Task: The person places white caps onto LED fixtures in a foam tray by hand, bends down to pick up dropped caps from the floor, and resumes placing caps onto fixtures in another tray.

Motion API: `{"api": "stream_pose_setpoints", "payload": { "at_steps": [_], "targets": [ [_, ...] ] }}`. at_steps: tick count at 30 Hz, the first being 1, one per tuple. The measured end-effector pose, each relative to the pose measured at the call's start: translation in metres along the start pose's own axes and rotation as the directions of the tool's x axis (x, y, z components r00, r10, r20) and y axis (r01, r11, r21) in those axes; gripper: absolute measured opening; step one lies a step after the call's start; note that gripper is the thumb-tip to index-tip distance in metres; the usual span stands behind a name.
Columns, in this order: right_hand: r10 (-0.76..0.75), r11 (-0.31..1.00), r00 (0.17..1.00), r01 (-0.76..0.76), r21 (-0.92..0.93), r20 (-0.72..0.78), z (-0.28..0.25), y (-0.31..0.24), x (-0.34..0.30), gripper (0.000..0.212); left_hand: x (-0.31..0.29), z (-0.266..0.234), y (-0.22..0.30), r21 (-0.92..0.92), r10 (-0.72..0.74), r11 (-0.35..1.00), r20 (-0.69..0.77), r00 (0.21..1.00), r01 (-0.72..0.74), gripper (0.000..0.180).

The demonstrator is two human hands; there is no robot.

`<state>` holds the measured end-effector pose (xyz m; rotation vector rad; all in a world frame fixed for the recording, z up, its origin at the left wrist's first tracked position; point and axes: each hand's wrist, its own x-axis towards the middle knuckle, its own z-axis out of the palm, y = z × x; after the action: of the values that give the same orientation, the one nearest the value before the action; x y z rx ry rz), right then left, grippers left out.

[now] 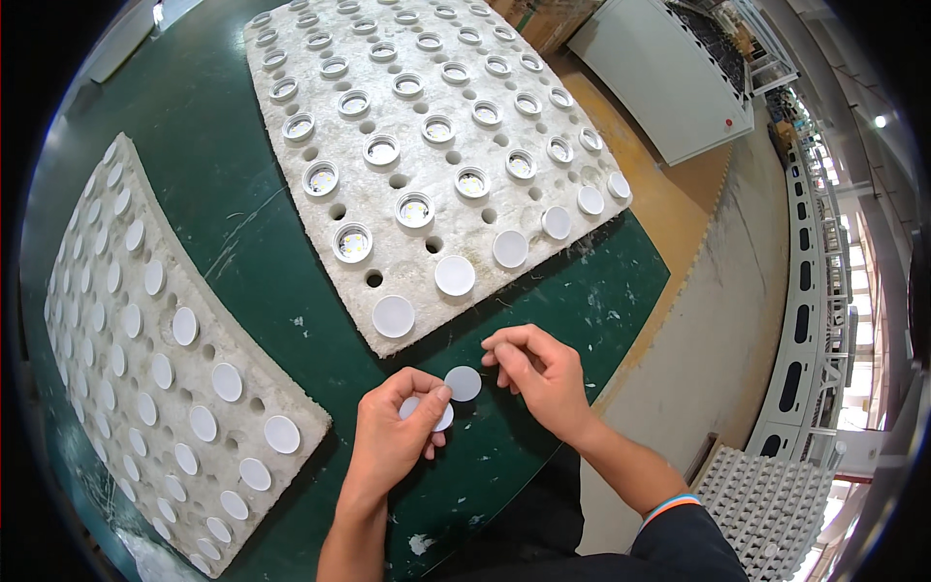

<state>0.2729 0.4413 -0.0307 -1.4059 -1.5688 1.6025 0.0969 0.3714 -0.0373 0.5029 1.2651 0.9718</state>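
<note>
My left hand [393,427] is closed around a few thin round white discs. One disc [464,383] sticks out past its thumb and index fingertip, and others [441,417] show partly between the fingers. To the right, my right hand [543,378] is held apart from the discs, its fingers curled in toward the thumb, with nothing visible in them. Beyond both hands lies a pale foam board [417,252] with rows of round white lamp housings [415,210], open on top with small yellow LEDs inside. Along its near edge, white covers [455,275] top several housings.
At the left, a second foam board [208,359] carries rows of white-topped round pieces. Both boards rest on a dark green table [223,213]. A white cabinet [664,78] stands on the floor at the back right. Another studded white board [766,504] is at the lower right.
</note>
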Motion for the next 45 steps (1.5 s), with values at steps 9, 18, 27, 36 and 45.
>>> {"api": "stream_pose_setpoints", "payload": {
  "at_steps": [9,18,27,36,45],
  "targets": [
    [-0.629,0.477,0.654,0.751,-0.456,0.42,-0.003,-0.015,0.011,0.027,-0.004,-0.003,-0.002,0.019,0.031,0.999,0.005,0.999,-0.031,0.014],
    [-0.679,0.396,0.592,0.793,-0.462,0.434,0.009,-0.045,0.026,0.033,0.001,-0.017,-0.007,-0.285,0.064,0.958,0.086,0.994,-0.037,0.018],
    [-0.789,0.36,0.562,0.751,-0.554,0.248,0.06,-0.059,0.105,0.03,0.006,-0.019,-0.003,-0.359,0.079,0.933,0.11,0.991,-0.035,0.027],
    [-0.769,0.323,0.566,0.745,-0.583,0.297,0.067,-0.055,0.116,0.028,0.005,-0.019,-0.001,-0.27,0.054,0.963,0.155,0.986,-0.011,0.03],
    [-0.739,0.329,0.607,0.704,-0.629,0.292,0.072,-0.055,0.116,0.031,0.005,-0.02,-0.001,-0.293,0.071,0.956,0.147,0.987,-0.025,0.032]
  ]
}}
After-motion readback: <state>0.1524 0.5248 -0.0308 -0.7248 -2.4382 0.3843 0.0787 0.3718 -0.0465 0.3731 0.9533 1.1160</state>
